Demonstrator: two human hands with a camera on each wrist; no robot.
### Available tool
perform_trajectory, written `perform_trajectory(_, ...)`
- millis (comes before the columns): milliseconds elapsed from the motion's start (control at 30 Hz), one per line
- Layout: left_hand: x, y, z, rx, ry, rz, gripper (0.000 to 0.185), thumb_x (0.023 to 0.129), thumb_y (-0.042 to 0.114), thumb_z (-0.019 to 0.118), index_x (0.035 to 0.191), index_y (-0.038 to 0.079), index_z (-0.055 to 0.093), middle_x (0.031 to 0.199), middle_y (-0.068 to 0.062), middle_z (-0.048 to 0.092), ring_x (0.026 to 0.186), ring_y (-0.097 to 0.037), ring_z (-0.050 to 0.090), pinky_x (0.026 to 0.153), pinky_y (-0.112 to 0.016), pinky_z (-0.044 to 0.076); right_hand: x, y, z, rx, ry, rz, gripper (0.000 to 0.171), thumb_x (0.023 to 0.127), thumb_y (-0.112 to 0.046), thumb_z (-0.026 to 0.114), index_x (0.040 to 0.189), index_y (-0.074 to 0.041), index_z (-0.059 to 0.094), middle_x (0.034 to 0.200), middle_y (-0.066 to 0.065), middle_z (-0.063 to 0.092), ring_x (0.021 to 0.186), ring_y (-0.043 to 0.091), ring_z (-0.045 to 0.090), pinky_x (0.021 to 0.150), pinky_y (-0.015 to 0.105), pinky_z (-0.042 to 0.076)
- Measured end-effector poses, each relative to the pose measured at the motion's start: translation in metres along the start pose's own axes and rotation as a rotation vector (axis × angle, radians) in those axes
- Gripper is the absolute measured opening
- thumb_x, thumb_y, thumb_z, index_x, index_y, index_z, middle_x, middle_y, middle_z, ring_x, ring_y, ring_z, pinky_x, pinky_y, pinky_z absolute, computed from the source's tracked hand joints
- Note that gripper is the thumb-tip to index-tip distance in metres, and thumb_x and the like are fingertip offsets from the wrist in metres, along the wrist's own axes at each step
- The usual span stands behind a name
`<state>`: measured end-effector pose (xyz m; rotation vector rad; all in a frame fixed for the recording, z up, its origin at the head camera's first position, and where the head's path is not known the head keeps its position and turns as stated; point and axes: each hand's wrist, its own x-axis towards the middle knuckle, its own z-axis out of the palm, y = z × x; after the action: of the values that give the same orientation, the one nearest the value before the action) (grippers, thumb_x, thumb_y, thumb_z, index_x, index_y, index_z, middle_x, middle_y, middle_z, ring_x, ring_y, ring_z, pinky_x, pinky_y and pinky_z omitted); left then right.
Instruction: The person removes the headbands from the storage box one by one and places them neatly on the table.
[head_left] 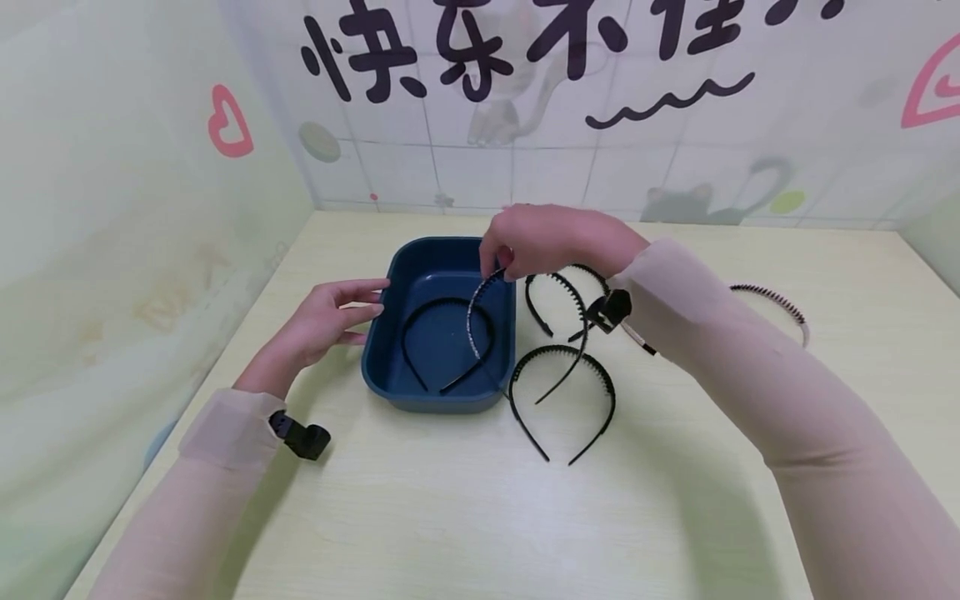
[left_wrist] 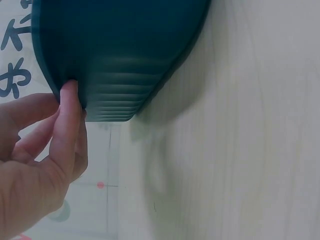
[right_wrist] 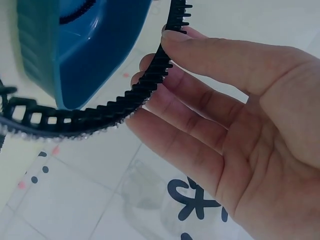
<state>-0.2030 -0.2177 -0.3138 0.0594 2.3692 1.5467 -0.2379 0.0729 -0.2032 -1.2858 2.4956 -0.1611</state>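
Here, on the left, the left hand is laid against the outer wall of the bin, which stands on the desk. Its fingers are held straight and only touch the ribbed wall; nothing is gripped. It is judged that the bin is steadied in this way, so that it is not pushed aside. The left forearm is stretched forward low over the desk, with the palm turned toward the bin and the wrist a little bent.

In the bin a black headband lies on the floor, its open ends pointing toward the person.

Above the far right part of the bin, a jewelled headband is pinched by the right hand near one end, between thumb and fingers. In the right wrist view its toothed inner side and a row of small stones on the outer side are seen. The band hangs down into the bin, and its lower end seems to reach near the black one; whether they touch cannot be told. It is probably held by the end so that it can hang freely over the rim. The right arm is raised and reaches across from the right, with the wrist bent down.

Right of the bin, several more headbands lie on the desk, partly overlapping. One pale headband lies apart, behind the right sleeve.
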Motion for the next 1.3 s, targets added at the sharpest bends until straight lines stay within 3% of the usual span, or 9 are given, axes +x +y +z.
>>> perform_trajectory(100, 0.000, -0.001, 0.001, -0.006, 0.002, -0.001, 0.047, 0.094, 0.014, 0.053, 0.139, 0.011, 0.041, 0.127, -0.015, 0.039, 0.110, -0.024, 0.047, 0.071, -0.026, 0.053, -0.006, 0.001, 0.002, -0.010, 0.000, -0.005, 0.024, 0.085, 0.001, 0.061, 0.106, -0.008, 0.068, 0.102, 0.006, 0.063, 0.090, 0.019, 0.056, 0.100, 0.035, 0.034)
perform_trajectory(200, 0.000, -0.001, 0.001, -0.012, 0.003, -0.001, 0.047, 0.094, 0.014, 0.053, 0.139, 0.010, 0.041, 0.127, -0.015, 0.039, 0.110, -0.023, 0.047, 0.071, -0.026, 0.053, -0.013, 0.003, 0.005, -0.002, 0.004, 0.005, 0.025, 0.085, 0.002, 0.060, 0.106, -0.007, 0.068, 0.104, 0.007, 0.063, 0.092, 0.020, 0.057, 0.082, 0.033, 0.046)
perform_trajectory(267, -0.001, -0.001, 0.001, -0.012, 0.004, 0.000, 0.047, 0.094, 0.014, 0.053, 0.139, 0.010, 0.041, 0.127, -0.015, 0.039, 0.110, -0.024, 0.047, 0.070, -0.026, 0.053, -0.017, 0.005, 0.006, -0.007, 0.011, 0.010, 0.025, 0.085, 0.002, 0.059, 0.106, -0.007, 0.068, 0.103, 0.007, 0.064, 0.091, 0.019, 0.057, 0.080, 0.033, 0.046)
perform_trajectory(667, 0.000, 0.000, 0.001, 0.003, 0.003, 0.000, 0.048, 0.094, 0.015, 0.053, 0.140, 0.013, 0.041, 0.130, -0.015, 0.038, 0.114, -0.026, 0.045, 0.071, -0.025, 0.052, -0.047, 0.027, 0.019, 0.014, 0.019, 0.043, 0.024, 0.085, 0.002, 0.059, 0.104, -0.007, 0.068, 0.102, 0.005, 0.064, 0.093, 0.019, 0.057, 0.084, 0.036, 0.045)
perform_trajectory(1300, 0.001, -0.002, 0.001, 0.009, 0.002, -0.002, 0.047, 0.094, 0.016, 0.053, 0.140, 0.013, 0.041, 0.128, -0.015, 0.039, 0.113, -0.025, 0.046, 0.071, -0.026, 0.052, -0.083, 0.045, 0.043, 0.076, 0.038, 0.143, 0.028, 0.082, 0.005, 0.058, 0.100, -0.011, 0.071, 0.097, 0.003, 0.063, 0.087, 0.016, 0.056, 0.078, 0.035, 0.047)
